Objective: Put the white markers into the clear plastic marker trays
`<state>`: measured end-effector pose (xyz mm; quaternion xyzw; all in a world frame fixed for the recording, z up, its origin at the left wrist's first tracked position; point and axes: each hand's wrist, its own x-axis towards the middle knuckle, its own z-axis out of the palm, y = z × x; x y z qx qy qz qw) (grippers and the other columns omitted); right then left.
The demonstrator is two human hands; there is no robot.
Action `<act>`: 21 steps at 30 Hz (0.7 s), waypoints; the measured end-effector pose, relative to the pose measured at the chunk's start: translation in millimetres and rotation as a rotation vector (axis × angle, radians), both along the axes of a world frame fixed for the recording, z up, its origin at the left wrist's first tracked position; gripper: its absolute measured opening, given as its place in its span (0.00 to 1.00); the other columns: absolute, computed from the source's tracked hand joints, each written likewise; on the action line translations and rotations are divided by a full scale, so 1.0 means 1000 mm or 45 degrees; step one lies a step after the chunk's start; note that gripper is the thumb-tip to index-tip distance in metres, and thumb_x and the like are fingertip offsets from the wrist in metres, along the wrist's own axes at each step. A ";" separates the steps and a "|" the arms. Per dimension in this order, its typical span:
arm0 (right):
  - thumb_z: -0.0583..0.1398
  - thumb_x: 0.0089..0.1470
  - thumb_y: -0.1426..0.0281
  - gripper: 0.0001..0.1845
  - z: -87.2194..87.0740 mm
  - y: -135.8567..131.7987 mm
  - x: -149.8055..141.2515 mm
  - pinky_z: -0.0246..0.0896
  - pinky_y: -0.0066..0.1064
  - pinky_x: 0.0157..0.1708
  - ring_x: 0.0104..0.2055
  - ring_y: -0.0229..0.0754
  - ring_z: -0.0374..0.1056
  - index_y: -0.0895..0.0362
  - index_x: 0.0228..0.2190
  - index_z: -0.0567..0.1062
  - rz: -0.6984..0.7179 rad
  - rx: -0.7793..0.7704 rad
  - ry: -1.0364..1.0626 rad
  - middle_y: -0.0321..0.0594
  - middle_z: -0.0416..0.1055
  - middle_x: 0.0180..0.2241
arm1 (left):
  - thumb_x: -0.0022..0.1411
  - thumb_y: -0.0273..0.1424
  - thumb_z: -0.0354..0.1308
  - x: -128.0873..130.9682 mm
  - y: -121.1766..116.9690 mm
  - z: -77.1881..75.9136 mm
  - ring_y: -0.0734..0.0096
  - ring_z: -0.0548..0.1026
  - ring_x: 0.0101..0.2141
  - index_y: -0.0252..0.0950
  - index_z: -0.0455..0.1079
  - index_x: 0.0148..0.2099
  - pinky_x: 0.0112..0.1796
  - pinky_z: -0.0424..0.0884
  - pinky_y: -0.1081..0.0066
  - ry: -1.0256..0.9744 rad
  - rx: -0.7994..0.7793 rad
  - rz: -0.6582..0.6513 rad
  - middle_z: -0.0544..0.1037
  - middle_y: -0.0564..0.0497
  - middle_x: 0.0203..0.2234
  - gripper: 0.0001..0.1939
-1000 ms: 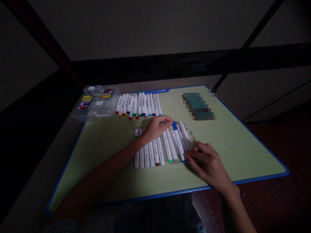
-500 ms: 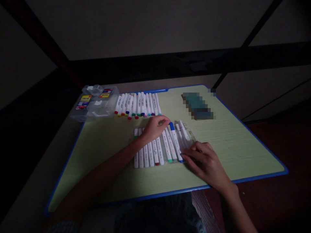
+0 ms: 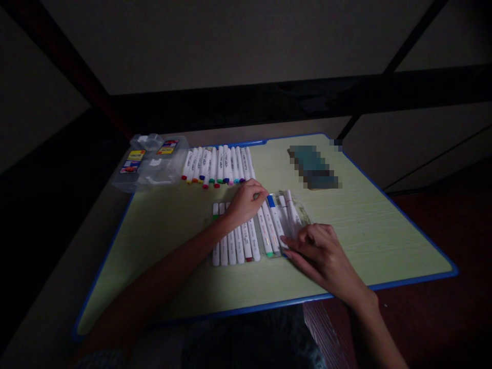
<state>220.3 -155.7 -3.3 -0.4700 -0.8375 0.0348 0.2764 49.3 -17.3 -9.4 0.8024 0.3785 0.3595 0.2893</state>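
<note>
A row of white markers (image 3: 238,241) lies side by side on a clear plastic tray (image 3: 305,212). My left hand (image 3: 246,205) reaches over the row, its thumb and finger pinched together beside the top of a blue-capped marker (image 3: 272,202). What sits between those fingertips, if anything, is hidden. At the marker's lower end, my right hand (image 3: 323,251) closes its thumb and index finger around it. Two more white markers (image 3: 291,207) lie to the right of it, partly covered by my right fingers.
Behind, a second row of markers (image 3: 219,164) with coloured ends lies on the pale green table (image 3: 384,241). An open clear plastic case (image 3: 161,171) with labels stands at the back left. A blurred-out flat object (image 3: 311,166) lies at the back right.
My right fingertips have shifted slightly left and up onto the blue-capped marker's lower end. The rightmost white marker has tilted a little. My left hand has barely moved.
</note>
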 end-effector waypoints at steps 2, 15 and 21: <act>0.56 0.54 0.68 0.11 0.000 0.000 0.000 0.51 0.36 0.36 0.33 0.40 0.59 0.55 0.40 0.74 0.001 0.005 -0.008 0.38 0.62 0.28 | 0.58 0.23 0.52 0.000 0.000 0.000 0.73 0.70 0.33 0.34 0.70 0.27 0.37 0.67 0.71 0.021 0.002 -0.005 0.71 0.50 0.27 0.09; 0.56 0.54 0.67 0.11 0.001 0.000 -0.001 0.51 0.37 0.37 0.35 0.41 0.59 0.54 0.39 0.74 -0.019 0.002 -0.010 0.39 0.61 0.29 | 0.58 0.24 0.51 -0.001 -0.001 -0.001 0.72 0.69 0.33 0.33 0.69 0.25 0.37 0.66 0.69 0.134 0.036 -0.007 0.71 0.49 0.27 0.10; 0.56 0.54 0.67 0.11 0.002 0.001 -0.001 0.50 0.38 0.38 0.35 0.41 0.60 0.55 0.38 0.75 -0.019 -0.003 -0.038 0.39 0.62 0.29 | 0.58 0.24 0.51 -0.001 -0.001 -0.002 0.72 0.69 0.33 0.33 0.68 0.24 0.38 0.66 0.69 0.163 0.056 -0.012 0.71 0.49 0.28 0.11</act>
